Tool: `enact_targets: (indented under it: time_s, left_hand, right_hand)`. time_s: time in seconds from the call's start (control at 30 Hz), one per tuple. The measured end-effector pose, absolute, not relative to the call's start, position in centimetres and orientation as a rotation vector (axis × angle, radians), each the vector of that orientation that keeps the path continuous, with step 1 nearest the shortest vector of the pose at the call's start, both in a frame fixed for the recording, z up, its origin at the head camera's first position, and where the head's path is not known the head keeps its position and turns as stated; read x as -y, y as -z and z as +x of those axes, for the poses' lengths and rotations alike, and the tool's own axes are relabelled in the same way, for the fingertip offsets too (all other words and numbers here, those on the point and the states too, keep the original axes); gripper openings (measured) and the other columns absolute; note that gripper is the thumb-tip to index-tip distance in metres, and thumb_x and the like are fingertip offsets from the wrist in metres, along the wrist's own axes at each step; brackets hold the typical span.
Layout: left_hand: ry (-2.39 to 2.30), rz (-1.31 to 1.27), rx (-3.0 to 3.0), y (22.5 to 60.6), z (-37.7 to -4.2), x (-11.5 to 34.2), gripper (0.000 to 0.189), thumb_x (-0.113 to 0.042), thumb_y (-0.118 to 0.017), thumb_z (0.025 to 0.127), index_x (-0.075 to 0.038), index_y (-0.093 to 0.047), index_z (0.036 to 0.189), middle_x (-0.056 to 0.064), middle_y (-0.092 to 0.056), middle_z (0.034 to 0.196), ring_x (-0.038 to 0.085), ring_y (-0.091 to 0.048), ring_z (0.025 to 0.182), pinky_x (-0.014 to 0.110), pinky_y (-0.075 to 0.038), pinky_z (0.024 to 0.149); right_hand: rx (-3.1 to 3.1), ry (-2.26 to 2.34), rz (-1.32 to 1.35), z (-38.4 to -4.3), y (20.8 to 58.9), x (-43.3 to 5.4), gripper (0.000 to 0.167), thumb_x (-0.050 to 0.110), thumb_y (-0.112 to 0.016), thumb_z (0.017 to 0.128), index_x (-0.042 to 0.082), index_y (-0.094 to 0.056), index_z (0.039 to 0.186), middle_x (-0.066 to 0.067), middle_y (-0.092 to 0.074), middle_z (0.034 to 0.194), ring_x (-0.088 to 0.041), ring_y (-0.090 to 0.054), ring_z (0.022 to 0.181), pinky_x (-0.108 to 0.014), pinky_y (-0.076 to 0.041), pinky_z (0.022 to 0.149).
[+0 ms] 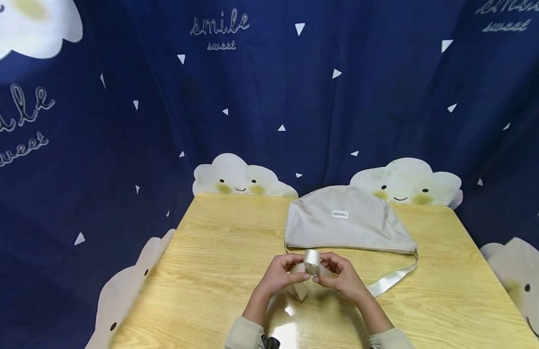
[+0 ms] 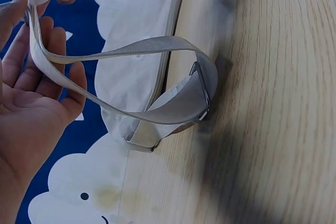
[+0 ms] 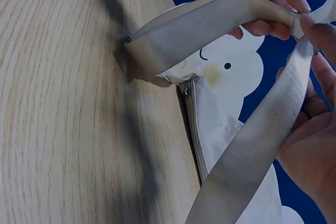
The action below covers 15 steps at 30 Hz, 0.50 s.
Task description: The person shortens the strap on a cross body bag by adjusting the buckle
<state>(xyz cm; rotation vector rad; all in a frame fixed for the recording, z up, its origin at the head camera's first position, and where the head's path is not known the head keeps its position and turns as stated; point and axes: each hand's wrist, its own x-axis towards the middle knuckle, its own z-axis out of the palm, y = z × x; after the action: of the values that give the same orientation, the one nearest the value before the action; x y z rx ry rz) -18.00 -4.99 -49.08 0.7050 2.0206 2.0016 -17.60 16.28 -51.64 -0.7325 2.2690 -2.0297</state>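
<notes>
While left hand (image 1: 281, 275), right hand (image 1: 346, 277) pinch strap (image 1: 312, 257), bag (image 1: 339, 230) lies beyond.

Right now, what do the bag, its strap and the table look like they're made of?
The bag looks like matte fabric, given its soft folds. The strap is probably woven webbing with a slight sheen, since fine ribbing shows. The table has glossy wood grain and a bright reflection; solid wood or laminate, I can't tell.

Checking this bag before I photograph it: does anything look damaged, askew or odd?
The beige shoulder bag looks turned around: its FASHION label reads upside down in the head view. The strap is looped, but the left hand and right hand hold it. No spill or damage shows.
</notes>
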Motion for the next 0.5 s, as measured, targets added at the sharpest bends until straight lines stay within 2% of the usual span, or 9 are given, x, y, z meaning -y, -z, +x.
enact_targets:
  time_s: [0.17, 0.27, 0.37, 0.5]
  left_hand:
    - [-2.025, 0.67, -2.006, 49.08, -18.14, 4.88, 0.034, 0.002, -0.073, 0.076, 0.005, -0.064, 0.109, 0.009, -0.066, 0.103, 0.044, -0.056, 0.094, 0.036, -0.048, 0.078]
    - [-2.053, 0.643, -1.975, 49.15, -18.2, 4.85, 0.033, 0.005, -0.073, 0.075, 0.007, -0.063, 0.107, 0.011, -0.066, 0.1, 0.054, -0.052, 0.094, 0.031, -0.049, 0.075]
    - [-2.061, 0.642, -1.966, 49.25, -18.27, 4.83, 0.032, 0.007, -0.072, 0.074, 0.009, -0.062, 0.105, 0.012, -0.066, 0.098, 0.052, -0.053, 0.092, 0.026, -0.048, 0.073]
    - [-2.046, 0.651, -1.979, 49.3, -18.34, 4.83, 0.031, 0.007, -0.072, 0.075, 0.01, -0.062, 0.105, 0.012, -0.066, 0.099, 0.041, -0.058, 0.09, 0.025, -0.049, 0.072]
  right_hand:
    - [-2.267, 2.039, -0.754, -17.74, 51.67, -16.33, 0.042, -0.003, -0.077, 0.072, -0.003, -0.058, 0.11, -0.012, -0.062, 0.087, -0.021, -0.058, 0.079, -0.033, -0.046, 0.069]
    - [-2.279, 2.037, -0.738, -17.74, 51.67, -16.33, 0.043, -0.003, -0.078, 0.071, -0.002, -0.059, 0.109, -0.01, -0.063, 0.087, -0.021, -0.058, 0.078, -0.034, -0.046, 0.068]
    - [-2.301, 2.018, -0.698, -17.65, 51.65, -16.3, 0.042, -0.004, -0.077, 0.071, -0.001, -0.06, 0.109, -0.009, -0.064, 0.088, -0.021, -0.058, 0.079, -0.032, -0.046, 0.068]
    - [-2.346, 2.003, -0.674, -17.28, 51.15, -16.15, 0.039, -0.007, -0.076, 0.071, -0.002, -0.061, 0.106, -0.011, -0.063, 0.087, -0.02, -0.056, 0.078, -0.032, -0.045, 0.066]
